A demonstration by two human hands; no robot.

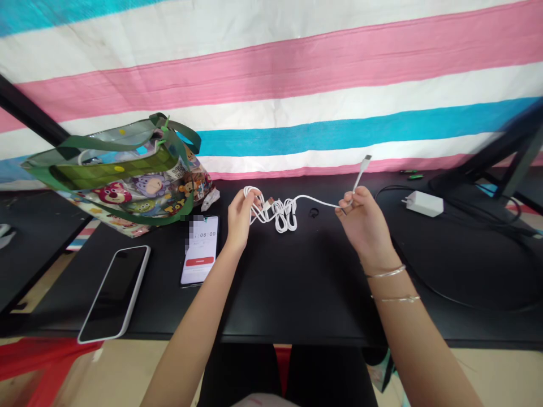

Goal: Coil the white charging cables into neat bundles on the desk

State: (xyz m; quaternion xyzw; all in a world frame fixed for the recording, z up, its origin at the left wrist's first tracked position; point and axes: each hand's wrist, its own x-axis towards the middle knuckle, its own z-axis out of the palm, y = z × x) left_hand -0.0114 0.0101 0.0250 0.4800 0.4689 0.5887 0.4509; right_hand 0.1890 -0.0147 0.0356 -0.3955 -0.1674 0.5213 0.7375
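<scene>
My left hand is closed round loops of a white USB cable above the black table. A stretch of that cable runs across to my right hand, which pinches it close to its end. The USB plug points up above my right fingers. Between the hands, a bundle of white cable is coiled in a figure-eight; whether it is the same cable as the loops, I cannot tell. Just right of the bundle, a small black ring-shaped tie lies on the table.
A clear cartoon-print bag with green handles stands at the left. Before it lie a phone with a lit timer screen and a dark-screened phone. A white charger and black cables lie at the right, by a black stand.
</scene>
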